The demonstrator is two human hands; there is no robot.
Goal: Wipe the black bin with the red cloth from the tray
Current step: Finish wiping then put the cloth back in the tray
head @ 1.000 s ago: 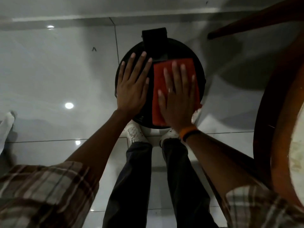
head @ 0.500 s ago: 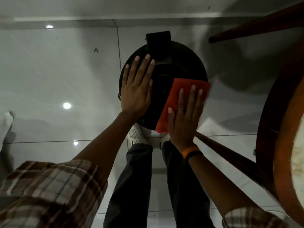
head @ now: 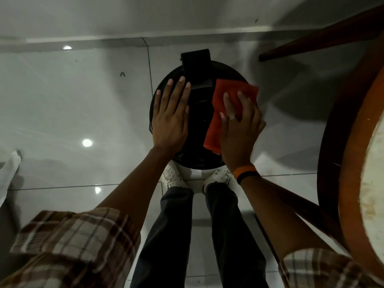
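Glossy pale floor tiles (head: 68, 113) below, dotted with bright ceiling-light reflections and crossed by thin grout lines. At far left edge, something white (head: 8, 173), too cropped to identify. Lower left, a plaid sleeve (head: 68, 244) rolled to the elbow, bare forearm reaching up from it. Left hand (head: 170, 119) laid flat, palm down, fingers straight and close together, on left part of black bin (head: 199, 113); grasping nothing, just pressing on the lid. Bin round, seen from straight above, standing on the tiles just ahead of two white shoes (head: 172, 177), with dark trouser legs (head: 170, 235) below them. Black rectangular tab (head: 196, 67) jutting from the lid's far edge, just beside the left fingertips. Red cloth (head: 228, 94) spread on right part of the lid, far corner hanging a little past the rim. Right hand (head: 241, 129) flat on top of the cloth, fingers splayed, pinning it against the lid rather than clutching it; a ring on one finger. Orange and black bands (head: 246, 173) at the right wrist. Dark wooden legs (head: 324, 34) slanting at upper right and lower right. Round wooden table edge (head: 340, 163) filling the right border, pale worn top within its rim.
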